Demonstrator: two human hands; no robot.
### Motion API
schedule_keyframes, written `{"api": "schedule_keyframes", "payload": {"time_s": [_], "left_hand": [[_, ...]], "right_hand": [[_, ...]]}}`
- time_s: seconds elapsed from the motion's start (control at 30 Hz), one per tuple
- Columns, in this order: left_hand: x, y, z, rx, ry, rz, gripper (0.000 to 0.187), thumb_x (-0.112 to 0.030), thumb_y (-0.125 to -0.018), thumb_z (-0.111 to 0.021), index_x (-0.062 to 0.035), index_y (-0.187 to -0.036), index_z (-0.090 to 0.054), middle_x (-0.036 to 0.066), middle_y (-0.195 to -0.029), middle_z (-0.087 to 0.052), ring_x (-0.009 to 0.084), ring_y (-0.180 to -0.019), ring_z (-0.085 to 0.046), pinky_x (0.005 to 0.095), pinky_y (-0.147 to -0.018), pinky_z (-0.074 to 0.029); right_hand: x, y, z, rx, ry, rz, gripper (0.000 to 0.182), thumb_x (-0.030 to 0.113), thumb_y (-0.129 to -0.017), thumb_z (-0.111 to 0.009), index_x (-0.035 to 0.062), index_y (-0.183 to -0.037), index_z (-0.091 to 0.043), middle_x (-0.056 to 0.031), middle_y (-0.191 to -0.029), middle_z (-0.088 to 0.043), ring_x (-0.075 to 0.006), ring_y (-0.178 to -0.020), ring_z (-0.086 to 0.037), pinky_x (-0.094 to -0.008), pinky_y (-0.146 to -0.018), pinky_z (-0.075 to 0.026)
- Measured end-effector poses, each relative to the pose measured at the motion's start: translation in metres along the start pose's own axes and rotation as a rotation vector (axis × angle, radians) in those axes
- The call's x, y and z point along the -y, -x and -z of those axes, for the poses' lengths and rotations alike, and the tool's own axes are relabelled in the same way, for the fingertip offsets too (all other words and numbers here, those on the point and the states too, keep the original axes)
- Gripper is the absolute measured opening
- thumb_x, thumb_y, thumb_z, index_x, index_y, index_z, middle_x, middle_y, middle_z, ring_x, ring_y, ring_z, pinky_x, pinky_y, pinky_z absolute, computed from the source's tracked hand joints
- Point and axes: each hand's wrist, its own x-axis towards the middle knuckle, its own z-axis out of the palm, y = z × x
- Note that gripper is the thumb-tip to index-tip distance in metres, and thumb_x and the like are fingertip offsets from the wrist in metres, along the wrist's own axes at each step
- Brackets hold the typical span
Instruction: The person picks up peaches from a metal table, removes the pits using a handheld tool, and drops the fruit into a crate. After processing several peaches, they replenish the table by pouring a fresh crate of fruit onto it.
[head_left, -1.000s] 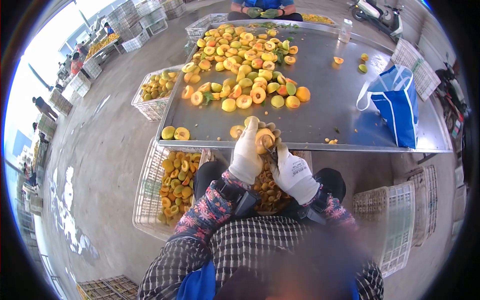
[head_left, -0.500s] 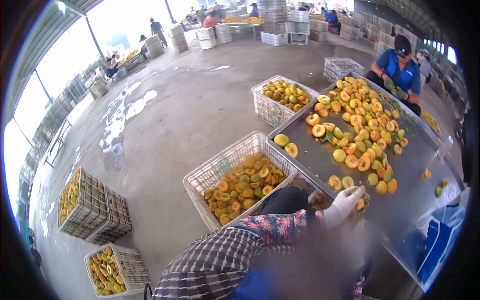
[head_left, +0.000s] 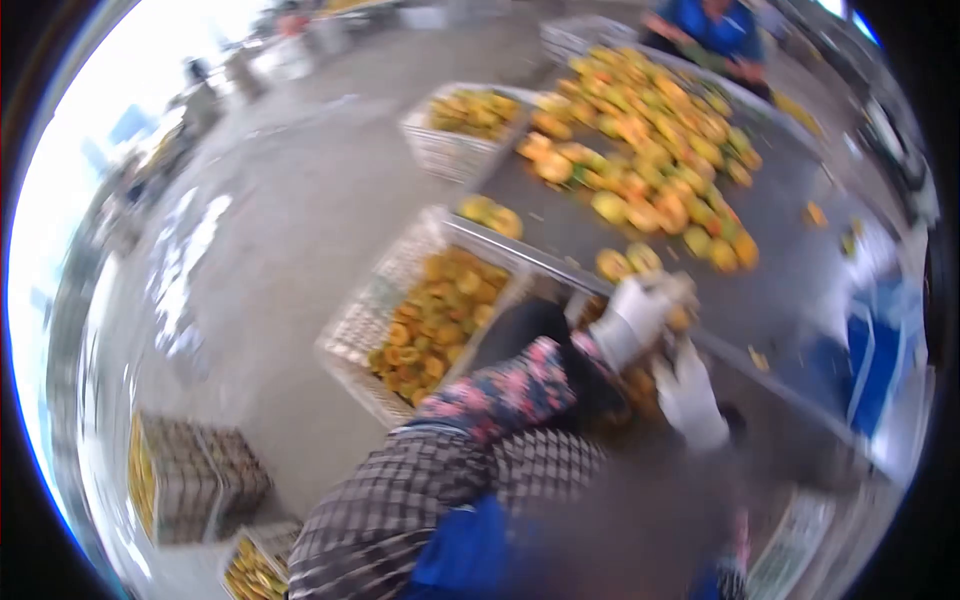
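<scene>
Both my hands wear white gloves and meet at the near edge of the metal table (head_left: 790,325). My left hand (head_left: 632,318), below a flowered sleeve, has its fingers closed around a yellow peach half (head_left: 680,318). Just below it, my right hand (head_left: 692,398) points upward with finger and thumb apart; nothing shows between them, though motion blurs it. Two peach halves (head_left: 628,262) lie on the table beside my left hand. Beyond them spreads a large pile of cut peaches (head_left: 650,140), orange flesh and greenish-yellow skin showing.
A white crate (head_left: 350,335) of peach halves stands left of my knee, and another crate (head_left: 450,152) farther up. Stacked crates (head_left: 195,480) stand at lower left. A blue-and-white bag (head_left: 880,350) lies at the table's right. A person (head_left: 710,30) in blue sits across.
My view has swung, so the table and crates sit higher and farther left. My right hand now shows below the left. The left still holds fruit.
</scene>
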Motion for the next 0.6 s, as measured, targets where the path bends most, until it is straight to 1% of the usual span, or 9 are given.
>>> {"api": "schedule_keyframes", "payload": {"time_s": [0.03,0.07,0.17,0.2,0.23,0.27,0.37,0.47,0.6], "left_hand": [[0.002,-0.002,0.002,0.021,-0.027,-0.048,0.024,-0.021,-0.097,-0.055,0.0005,-0.098,-0.066,0.008,-0.088,-0.068,0.0175,-0.087,-0.066,0.0304,-0.077,-0.053],[0.007,-0.009,0.006,0.013,0.064,0.077,0.028,-0.026,-0.097,-0.058,0.0009,-0.096,-0.065,0.01,-0.087,-0.068,0.0188,-0.082,-0.067,0.0307,-0.075,-0.054],[0.007,-0.014,0.007,0.035,-0.01,0.147,0.034,-0.031,-0.097,-0.059,0.0023,-0.091,-0.063,0.011,-0.084,-0.066,0.0214,-0.078,-0.067,0.0317,-0.071,-0.055],[0.008,-0.013,0.006,0.021,0.026,0.163,0.035,-0.032,-0.097,-0.058,0.0025,-0.09,-0.062,0.011,-0.083,-0.066,0.0225,-0.077,-0.067,0.0326,-0.07,-0.055],[0.01,-0.01,0.003,0.005,0.109,0.154,0.039,-0.036,-0.096,-0.06,0.0021,-0.088,-0.061,0.012,-0.082,-0.065,0.0241,-0.077,-0.067,0.0341,-0.068,-0.056],[0.006,-0.008,0.001,-0.003,0.17,0.168,0.032,-0.031,-0.095,-0.064,0.0,-0.086,-0.062,0.009,-0.082,-0.065,0.0208,-0.072,-0.067,0.0325,-0.063,-0.057],[0.007,-0.013,0.002,0.012,0.181,0.243,0.034,-0.033,-0.095,-0.062,0.0001,-0.087,-0.061,0.011,-0.085,-0.065,0.0254,-0.075,-0.068,0.0359,-0.066,-0.057],[0.012,-0.018,0.011,0.108,0.167,0.316,0.039,-0.038,-0.096,-0.059,0.0009,-0.091,-0.059,0.014,-0.09,-0.063,0.0305,-0.081,-0.067,0.0421,-0.07,-0.056],[0.016,-0.018,0.007,0.08,0.195,0.277,0.039,-0.038,-0.095,-0.059,0.0003,-0.091,-0.058,0.014,-0.09,-0.063,0.0307,-0.082,-0.066,0.0442,-0.071,-0.056]], "right_hand": [[0.016,-0.002,0.006,-0.038,0.229,0.084,0.044,0.01,-0.091,-0.059,-0.0037,-0.13,-0.044,-0.0287,-0.103,-0.062,-0.044,-0.097,-0.06,-0.0447,-0.079,-0.05],[0.016,-0.001,0.007,-0.059,0.283,0.071,0.041,0.012,-0.089,-0.061,-0.0028,-0.125,-0.048,-0.0289,-0.091,-0.062,-0.0468,-0.084,-0.06,-0.0502,-0.069,-0.049],[0.013,0.003,0.005,-0.032,0.151,0.021,0.034,0.019,-0.094,-0.057,-0.0013,-0.118,-0.046,-0.0262,-0.082,-0.062,-0.0443,-0.075,-0.062,-0.0485,-0.063,-0.048],[0.011,0.001,-0.001,-0.049,-0.066,-0.002,0.031,0.027,-0.097,-0.055,0.0018,-0.114,-0.047,-0.0155,-0.074,-0.06,-0.0314,-0.058,-0.06,-0.0396,-0.053,-0.046],[0.016,0.0,0.004,0.078,-0.405,-0.312,0.032,0.03,-0.098,-0.055,0.0033,-0.114,-0.047,-0.0088,-0.072,-0.056,-0.0224,-0.054,-0.054,-0.0337,-0.05,-0.043],[0.025,0.0,0.009,0.208,-0.752,-0.615,0.033,0.033,-0.099,-0.054,0.0048,-0.114,-0.048,-0.0022,-0.069,-0.052,-0.0134,-0.05,-0.049,-0.0279,-0.047,-0.041],[0.028,0.001,0.01,0.195,-0.704,-0.55,0.032,0.035,-0.099,-0.054,0.0067,-0.112,-0.047,0.0047,-0.067,-0.044,-0.0046,-0.048,-0.04,-0.0207,-0.044,-0.035],[0.023,0.003,0.01,0.221,-0.675,-0.529,0.027,0.032,-0.1,-0.052,0.007,-0.11,-0.047,0.0021,-0.066,-0.047,-0.0076,-0.047,-0.042,-0.0233,-0.043,-0.036],[0.023,0.006,0.013,0.239,-1.239,-0.682,0.022,0.029,-0.102,-0.048,0.0069,-0.104,-0.051,0.0009,-0.063,-0.045,-0.0093,-0.043,-0.041,-0.0245,-0.04,-0.033]]}}
